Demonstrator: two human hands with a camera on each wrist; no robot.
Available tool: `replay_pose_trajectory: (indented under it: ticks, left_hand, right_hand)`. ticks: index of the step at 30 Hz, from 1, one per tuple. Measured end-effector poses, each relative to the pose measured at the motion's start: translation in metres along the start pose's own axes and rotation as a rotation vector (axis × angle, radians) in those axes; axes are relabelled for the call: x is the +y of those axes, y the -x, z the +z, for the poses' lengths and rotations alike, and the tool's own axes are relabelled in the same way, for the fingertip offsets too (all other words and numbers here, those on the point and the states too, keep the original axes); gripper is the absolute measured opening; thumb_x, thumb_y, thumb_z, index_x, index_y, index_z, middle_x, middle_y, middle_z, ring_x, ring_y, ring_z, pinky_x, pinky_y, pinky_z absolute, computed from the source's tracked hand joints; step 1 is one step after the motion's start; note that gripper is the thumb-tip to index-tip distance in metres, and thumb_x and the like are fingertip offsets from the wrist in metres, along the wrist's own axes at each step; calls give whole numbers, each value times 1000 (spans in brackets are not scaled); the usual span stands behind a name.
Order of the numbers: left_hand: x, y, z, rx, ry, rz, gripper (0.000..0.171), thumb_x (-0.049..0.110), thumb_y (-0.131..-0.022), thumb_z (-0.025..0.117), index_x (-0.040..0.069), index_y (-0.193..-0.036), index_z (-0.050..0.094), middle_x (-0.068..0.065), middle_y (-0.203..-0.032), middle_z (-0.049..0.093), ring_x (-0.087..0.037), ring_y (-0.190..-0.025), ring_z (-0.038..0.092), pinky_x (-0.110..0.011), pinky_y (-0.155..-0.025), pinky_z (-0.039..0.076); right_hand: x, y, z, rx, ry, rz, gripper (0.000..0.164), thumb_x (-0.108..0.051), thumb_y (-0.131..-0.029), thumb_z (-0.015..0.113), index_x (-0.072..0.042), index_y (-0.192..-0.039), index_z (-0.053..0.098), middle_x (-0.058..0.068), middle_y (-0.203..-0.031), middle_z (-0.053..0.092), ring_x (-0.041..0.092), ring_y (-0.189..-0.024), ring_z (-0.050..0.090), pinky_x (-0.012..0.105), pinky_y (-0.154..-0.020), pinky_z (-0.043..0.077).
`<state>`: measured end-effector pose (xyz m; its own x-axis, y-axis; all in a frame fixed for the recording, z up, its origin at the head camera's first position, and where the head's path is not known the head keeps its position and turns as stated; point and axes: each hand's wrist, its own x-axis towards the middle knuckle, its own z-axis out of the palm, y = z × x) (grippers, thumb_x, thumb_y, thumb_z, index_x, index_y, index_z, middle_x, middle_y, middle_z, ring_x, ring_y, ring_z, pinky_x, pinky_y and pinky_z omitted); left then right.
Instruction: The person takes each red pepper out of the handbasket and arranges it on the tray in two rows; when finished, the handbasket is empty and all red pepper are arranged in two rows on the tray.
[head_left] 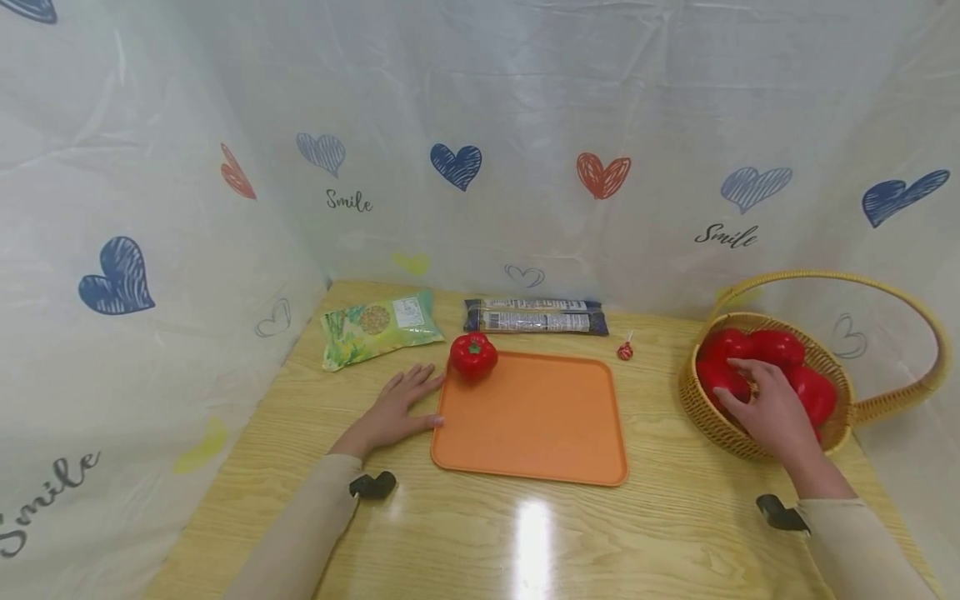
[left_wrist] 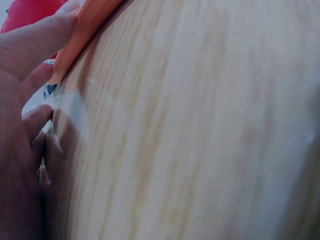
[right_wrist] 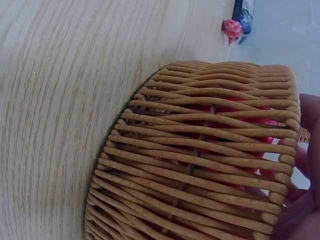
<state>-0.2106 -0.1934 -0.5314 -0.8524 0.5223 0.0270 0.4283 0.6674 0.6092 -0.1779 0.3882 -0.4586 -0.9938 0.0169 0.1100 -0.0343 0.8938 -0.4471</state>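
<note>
Red pepper (head_left: 474,357): tray (head_left: 532,421), far-left corner | my left hand (head_left: 396,406): splayed, empty, at tray's left edge | my right hand (head_left: 776,408): half-curled over peppers (head_left: 816,395) in basket (head_left: 701,421), near tabletop's (head_left: 675,533) right edge; can't tell if gripping | likely picking; next needs firm hold, clear lift

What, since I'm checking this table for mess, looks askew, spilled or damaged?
Nothing looks spilled or damaged. The green packet lies askew, slanting beside the straighter dark packet; mildly odd, a lone lollipop lies loose near the far right corner of the orange tray.

Red lollipop (head_left: 626,351) near blue-ended packet (head_left: 536,317)
</note>
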Motion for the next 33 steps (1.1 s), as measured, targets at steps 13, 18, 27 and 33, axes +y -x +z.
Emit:
replay_pose_trajectory:
  ticks: [13, 18, 27, 33]
  left_hand:
    - [1, -1, 0, 2, 1, -3, 79, 47, -94, 70, 16, -159, 37, -14, -167, 23, -35, -156, 8, -56, -123, 1]
    - [2, 0, 0, 0, -3, -6, 79, 47, -94, 70, 16, -159, 37, -14, -167, 22, -35, -156, 8, -56, -124, 1]
    - [2, 0, 0, 1, 0, -5, 79, 47, -94, 70, 16, -159, 37, -13, -168, 22, -35, -156, 8, -56, -124, 1]
    - [3, 1, 0, 4, 2, -4, 79, 47, -94, 70, 16, -159, 37, -14, -167, 22, -35, -156, 8, -56, -124, 1]
  right_hand:
    - [7, -1, 0, -33, 19, 10, 65, -39, -94, 73, 5, -137, 52, 37, -133, 45, 52, -111, 45, 72, -86, 47]
    - [8, 0, 0, -61, 34, -1, 68, -41, -93, 73, 5, -138, 53, 36, -129, 51, 46, -101, 51, 66, -82, 51]
    - [9, 0, -2, -111, 69, 18, 74, -40, -88, 78, 4, -140, 49, 33, -119, 57, 40, -92, 55, 58, -73, 55]
    - [10, -1, -2, -100, 58, 15, 74, -41, -89, 77, 4, -140, 49, 30, -118, 57, 39, -92, 54, 53, -70, 55]
